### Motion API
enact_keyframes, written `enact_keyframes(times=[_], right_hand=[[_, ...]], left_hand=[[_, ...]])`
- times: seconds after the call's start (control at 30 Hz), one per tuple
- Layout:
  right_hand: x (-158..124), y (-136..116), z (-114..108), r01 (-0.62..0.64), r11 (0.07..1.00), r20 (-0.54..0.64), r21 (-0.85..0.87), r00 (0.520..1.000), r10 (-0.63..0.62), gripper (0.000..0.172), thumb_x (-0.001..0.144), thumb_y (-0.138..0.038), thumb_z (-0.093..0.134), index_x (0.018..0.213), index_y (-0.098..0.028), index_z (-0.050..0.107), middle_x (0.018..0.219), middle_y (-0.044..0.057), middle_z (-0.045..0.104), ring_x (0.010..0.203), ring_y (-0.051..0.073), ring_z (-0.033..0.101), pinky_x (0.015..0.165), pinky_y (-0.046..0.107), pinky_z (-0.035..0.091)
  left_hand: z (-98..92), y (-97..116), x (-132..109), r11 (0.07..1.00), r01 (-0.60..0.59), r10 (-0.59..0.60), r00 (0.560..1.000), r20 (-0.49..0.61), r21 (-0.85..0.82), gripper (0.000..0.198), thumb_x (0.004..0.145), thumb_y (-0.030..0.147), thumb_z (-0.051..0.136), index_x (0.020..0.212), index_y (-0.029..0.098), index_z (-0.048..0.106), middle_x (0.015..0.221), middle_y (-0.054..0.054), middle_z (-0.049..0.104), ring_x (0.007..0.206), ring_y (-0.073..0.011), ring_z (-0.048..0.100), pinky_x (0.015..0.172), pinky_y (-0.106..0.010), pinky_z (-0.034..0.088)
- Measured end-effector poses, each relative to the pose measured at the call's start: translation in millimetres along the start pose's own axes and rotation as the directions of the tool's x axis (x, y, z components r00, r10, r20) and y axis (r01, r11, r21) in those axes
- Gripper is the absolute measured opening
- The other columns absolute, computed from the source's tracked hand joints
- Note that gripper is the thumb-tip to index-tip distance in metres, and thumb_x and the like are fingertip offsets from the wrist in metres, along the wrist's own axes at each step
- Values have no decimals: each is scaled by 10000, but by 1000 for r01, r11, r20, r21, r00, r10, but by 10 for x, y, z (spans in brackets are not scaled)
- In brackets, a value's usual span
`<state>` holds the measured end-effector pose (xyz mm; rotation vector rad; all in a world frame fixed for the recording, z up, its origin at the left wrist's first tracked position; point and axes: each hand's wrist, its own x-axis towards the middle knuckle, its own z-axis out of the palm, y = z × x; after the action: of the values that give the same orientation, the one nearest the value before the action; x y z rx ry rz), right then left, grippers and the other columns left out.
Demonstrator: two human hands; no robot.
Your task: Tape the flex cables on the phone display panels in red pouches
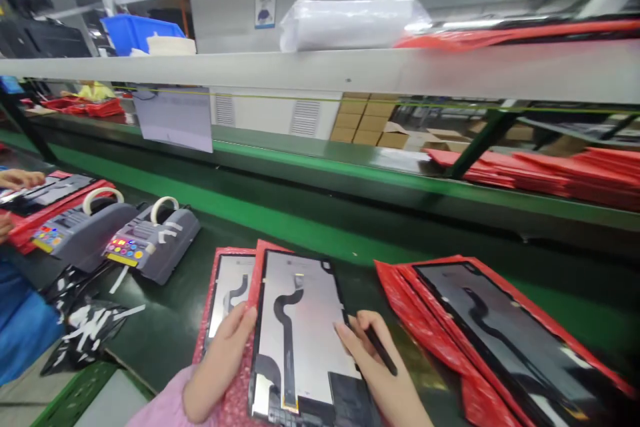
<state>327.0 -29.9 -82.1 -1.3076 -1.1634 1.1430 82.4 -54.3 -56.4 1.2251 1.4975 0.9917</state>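
A tablet screen panel (300, 327) lies back side up on red bubble wrap (235, 407), showing a silver back and a black flex cable. My left hand (220, 363) rests on the wrap at the panel's left edge, thumb against the frame, fingers curled. My right hand (375, 363) lies on the panel's right edge and holds a thin black stylus (381, 350). A second panel (227, 293) lies partly under the first, to its left.
A pile of black panels on red wrap (505, 333) lies to the right. Two grey tape dispensers (150, 240) stand at left, with another person's hand (20, 179) beyond them. Behind runs a green conveyor belt (250, 213); more red bags (560, 173) lie beyond it.
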Motion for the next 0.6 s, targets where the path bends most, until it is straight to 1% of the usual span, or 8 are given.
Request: enact_keyframes(times=[0.07, 0.17, 0.23, 0.33, 0.4, 0.5, 0.57, 0.6], right_hand=[[95, 39, 316, -2, 1000, 56, 7, 998, 2, 507, 776, -568, 730, 841, -232, 356, 682, -54, 365, 583, 104, 367, 551, 198, 377], [176, 74, 655, 37, 999, 45, -22, 998, -36, 514, 781, -602, 704, 831, -227, 357, 703, -50, 354, 595, 105, 335, 557, 201, 352], [199, 101, 806, 44, 998, 34, -42, 999, -43, 510, 789, -604, 693, 825, -227, 351, 697, -50, 336, 605, 111, 343, 569, 204, 353], [220, 139, 962, 71, 993, 39, -95, 997, -67, 469, 829, -590, 650, 824, -228, 352, 721, -44, 357, 605, 111, 365, 574, 208, 368], [225, 146, 1023, 117, 974, 102, -192, 990, -99, 453, 824, -590, 635, 817, -232, 359, 709, -44, 391, 572, 113, 380, 554, 222, 376], [201, 122, 986, 162, 889, 175, -428, 980, -94, 455, 762, -593, 669, 790, -242, 381, 674, -28, 510, 533, 147, 474, 541, 263, 405], [166, 112, 826, 136, 838, 107, -529, 990, -93, 449, 766, -604, 669, 801, -241, 407, 785, 24, 635, 594, 178, 575, 587, 286, 447], [150, 121, 702, 114, 835, 55, -538, 993, -100, 434, 798, -615, 643, 826, -238, 430, 859, 47, 669, 620, 179, 597, 608, 290, 460]], left_hand=[[-310, -190, 23, 988, 18, 0, 993, -115, 152, 495, 903, 623, 316, 860, 195, 561, 887, -97, 670, 876, -266, 631, 829, -361, 472], [-594, -389, 37, 970, 80, -25, 972, -234, 229, 346, 894, 523, 369, 843, 217, 520, 824, -92, 656, 785, -278, 617, 778, -378, 431], [-655, -469, 54, 965, 111, -42, 960, -277, 238, 275, 893, 459, 388, 865, 223, 526, 837, -105, 669, 791, -296, 638, 777, -388, 428], [-641, -551, 107, 978, 107, -50, 953, -300, 179, 275, 898, 442, 401, 894, 214, 556, 863, -127, 690, 811, -315, 662, 782, -415, 453], [-652, -605, 147, 991, 89, -53, 947, -316, 101, 322, 892, 481, 434, 944, 202, 586, 890, -128, 704, 835, -307, 674, 787, -420, 481], [-845, -695, 178, 994, 84, -103, 932, -347, -71, 509, 828, 646, 496, 994, 174, 593, 789, -105, 694, 711, -275, 678, 616, -372, 516], [-1107, -744, 175, 975, 82, -153, 921, -359, -205, 687, 759, 797, 470, 972, 153, 577, 690, -85, 662, 588, -248, 648, 485, -330, 482], [-1263, -759, 172, 960, 75, -173, 915, -364, -268, 760, 715, 864, 449, 934, 147, 573, 670, -89, 658, 576, -242, 643, 475, -326, 483]])
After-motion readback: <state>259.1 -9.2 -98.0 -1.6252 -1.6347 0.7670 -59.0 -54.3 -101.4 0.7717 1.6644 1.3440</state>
